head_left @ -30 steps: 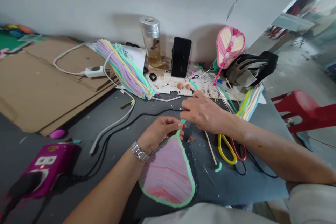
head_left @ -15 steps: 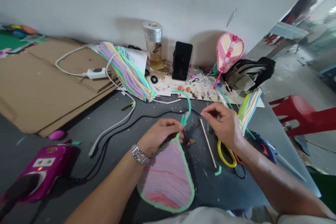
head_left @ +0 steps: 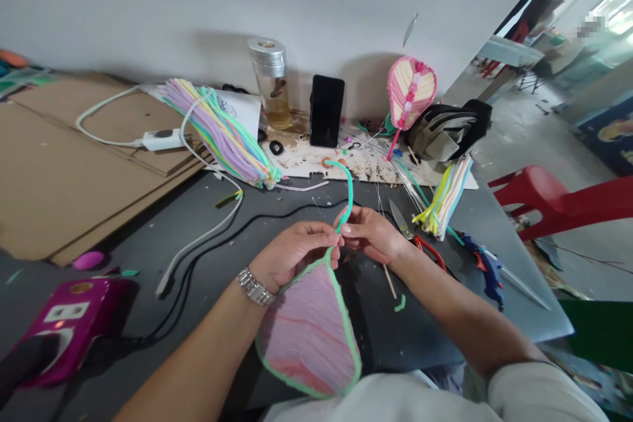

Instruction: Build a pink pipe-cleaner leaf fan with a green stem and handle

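A leaf-shaped fan [head_left: 311, 333] of pinkish-purple pipe cleaners with a green edge hangs point-up in front of me. My left hand [head_left: 294, 250], with a metal watch at the wrist, pinches the fan at its narrow top. Beside it my right hand [head_left: 373, 232] has thumb and fingers closed on the green pipe cleaner [head_left: 351, 186] where it leaves the top. The free end of that pipe cleaner curves up and to the left. Fingers partly hide the joint. A thin stick [head_left: 390, 282] lies below my right hand.
Red-handled scissors [head_left: 429, 252] and a blue glue gun [head_left: 487, 270] lie to the right. Pipe-cleaner bundles [head_left: 222, 135], a bottle [head_left: 271, 86], a phone [head_left: 327, 112] and a pink fan [head_left: 412, 93] line the back. Cardboard [head_left: 89, 184] and a magenta power socket [head_left: 74, 326] with cables are left.
My right hand has moved left to the fan's top and closed on the green pipe cleaner. My left hand keeps its grip. The view has shifted right.
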Motion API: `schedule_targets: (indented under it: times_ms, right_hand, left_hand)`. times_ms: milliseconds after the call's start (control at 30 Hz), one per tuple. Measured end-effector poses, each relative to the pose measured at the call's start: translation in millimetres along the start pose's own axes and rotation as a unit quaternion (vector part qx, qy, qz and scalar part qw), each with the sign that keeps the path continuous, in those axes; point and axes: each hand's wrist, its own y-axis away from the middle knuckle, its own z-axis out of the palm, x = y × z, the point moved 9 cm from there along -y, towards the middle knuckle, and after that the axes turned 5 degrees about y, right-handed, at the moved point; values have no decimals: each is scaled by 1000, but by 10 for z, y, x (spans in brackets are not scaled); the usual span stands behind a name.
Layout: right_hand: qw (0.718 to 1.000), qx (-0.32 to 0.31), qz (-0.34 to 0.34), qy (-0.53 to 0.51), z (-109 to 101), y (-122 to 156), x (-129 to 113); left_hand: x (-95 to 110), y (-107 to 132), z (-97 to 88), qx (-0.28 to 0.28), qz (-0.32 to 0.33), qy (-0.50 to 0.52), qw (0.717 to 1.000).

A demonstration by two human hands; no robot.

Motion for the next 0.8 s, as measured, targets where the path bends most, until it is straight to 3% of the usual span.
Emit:
schedule_targets:
  times_ms: [333,633,800]
  right_hand:
    - [996,0,-81,38,-5,-41,-60]
    - [993,13,-96,67,-67,-30,-79]
    - [994,26,-82,71,-129,-56,-7]
  left_hand:
    - [-36,-35,-2,-7,3,33,999]
    - [-109,-45,-46,14,-50,74,996]
    - [-28,-6,-72,34,-27,47,998]
